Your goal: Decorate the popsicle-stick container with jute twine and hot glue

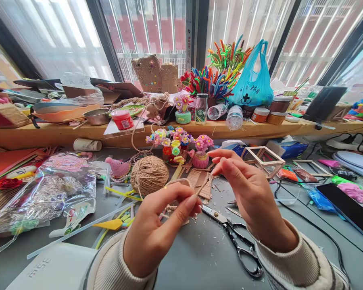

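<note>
My left hand [169, 221] is closed in a pinch on a thin piece of jute twine [203, 186], held between thumb and forefinger. The twine's short end slants up to the right towards my right hand [245, 181]. That hand is raised, its fingers loosely bent and apart, with fingertips beside the twine end; no firm grip shows. Behind my left hand sits a ball of jute twine [149, 175], with a strand looping from it. Black-handled scissors [237, 237] lie on the table below my right hand, blades partly behind my left fingers. Cut corrugated cardboard [201, 181] lies behind the twine end.
Yarn flower pots [200, 151] and a pink cone-shaped piece [117, 167] stand behind. A wooden stick frame [264, 159], a black cable [308, 217] and a phone [347, 209] are on the right. Plastic bags [69, 189] and a white box [48, 268] occupy the left.
</note>
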`<state>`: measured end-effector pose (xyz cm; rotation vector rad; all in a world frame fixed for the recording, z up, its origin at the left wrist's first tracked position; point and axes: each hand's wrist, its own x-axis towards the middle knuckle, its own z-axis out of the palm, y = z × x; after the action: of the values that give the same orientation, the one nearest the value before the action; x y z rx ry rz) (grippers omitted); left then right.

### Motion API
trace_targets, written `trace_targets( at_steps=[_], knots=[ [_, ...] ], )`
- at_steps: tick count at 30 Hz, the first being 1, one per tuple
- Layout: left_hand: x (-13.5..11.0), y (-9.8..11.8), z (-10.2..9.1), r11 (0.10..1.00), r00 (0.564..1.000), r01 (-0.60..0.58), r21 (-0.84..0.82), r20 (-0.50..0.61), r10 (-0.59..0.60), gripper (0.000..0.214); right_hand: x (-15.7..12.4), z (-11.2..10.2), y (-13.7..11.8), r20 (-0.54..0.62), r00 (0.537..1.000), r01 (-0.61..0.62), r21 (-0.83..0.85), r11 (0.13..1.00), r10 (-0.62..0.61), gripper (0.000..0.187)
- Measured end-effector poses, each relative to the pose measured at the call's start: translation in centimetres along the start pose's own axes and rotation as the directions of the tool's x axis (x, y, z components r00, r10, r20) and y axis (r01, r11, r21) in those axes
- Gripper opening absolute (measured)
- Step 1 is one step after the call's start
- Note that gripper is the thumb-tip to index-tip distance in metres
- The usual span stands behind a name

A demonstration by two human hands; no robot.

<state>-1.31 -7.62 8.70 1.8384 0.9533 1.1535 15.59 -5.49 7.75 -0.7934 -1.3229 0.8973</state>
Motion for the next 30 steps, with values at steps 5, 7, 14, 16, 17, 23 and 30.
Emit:
trace_targets(
  at_steps=[5, 7, 14, 16, 17, 23, 30],
  knots=[
    [-0.1, 0.1, 0.1, 1.0, 0.999, 0.01, -0.002, -0.031, -0.01, 0.018, -0.2, 0.2, -0.2, 0.026, 0.998, -0.061, 0.016, 0.998, 0.06, 0.035],
    [-0.1, 0.2, 0.1, 1.0, 0.999, 0.019, -0.015, -0.04, -0.02, 0.018, -0.2, 0.2, -0.3, 0.046, 0.997, -0.067, 0.011, 0.998, 0.067, 0.034],
    [-0.1, 0.2, 0.3, 0.998, 0.998, 0.053, -0.023, -0.029, -0.054, 0.018, -0.4, 0.2, -0.9, 0.099, 0.993, -0.056, -0.085, 0.995, 0.065, 0.009],
    [-0.1, 0.3, 0.4, 0.999, 0.999, 0.039, -0.026, -0.034, -0.04, 0.018, -0.5, 0.3, -0.9, 0.064, 0.996, -0.062, -0.054, 0.997, 0.066, 0.011],
    [-0.1, 0.3, 0.4, 0.999, 0.999, 0.031, -0.033, -0.035, -0.032, 0.017, -0.5, 0.3, -1.0, 0.05, 0.995, -0.08, -0.019, 0.997, 0.081, 0.013],
    [-0.1, 0.1, 0.2, 0.998, 0.993, 0.033, -0.058, -0.114, -0.039, 0.015, -0.1, 0.1, -0.8, 0.128, 0.939, -0.342, 0.275, 0.898, 0.319, 0.018],
    [0.3, -0.2, -0.2, 0.988, 0.969, 0.074, -0.139, -0.222, -0.104, 0.011, -1.5, -0.2, -2.9, 0.19, 0.943, -0.309, 0.188, 0.932, 0.274, 0.012]
  ],
)
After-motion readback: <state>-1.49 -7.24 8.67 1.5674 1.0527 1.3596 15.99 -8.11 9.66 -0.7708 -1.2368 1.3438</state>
